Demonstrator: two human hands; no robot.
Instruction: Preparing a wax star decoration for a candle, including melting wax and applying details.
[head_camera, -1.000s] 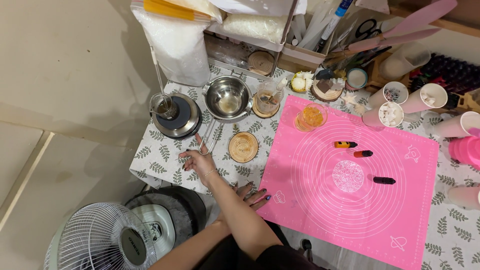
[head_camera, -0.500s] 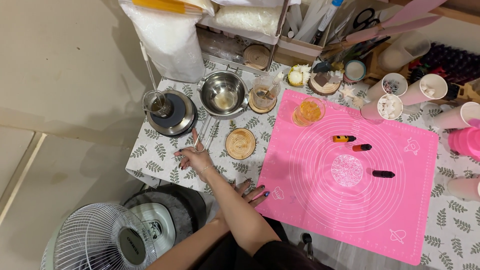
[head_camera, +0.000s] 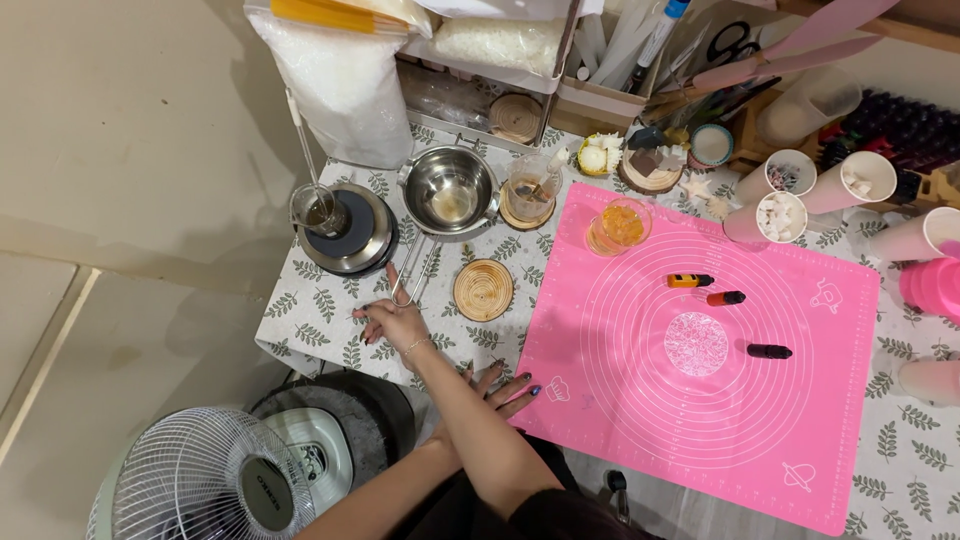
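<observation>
Leaf-print tablecloth (head_camera: 330, 310) is packed with craft stuff, everything ringed around the pink silicone mat (head_camera: 700, 400). Arms look crossed: right hand (head_camera: 395, 322) reaches left of the mat, fingers curled by the steel pot's wire handle (head_camera: 415, 268), gripping nothing. Left hand (head_camera: 500, 388) lies spread flat at the mat's near-left corner, probably bracing.

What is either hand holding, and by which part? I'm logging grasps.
Nothing is held. One hand lies spread on the tablecloth below the steel pot's wire handle; the other hand rests flat by the pink mat.
</observation>
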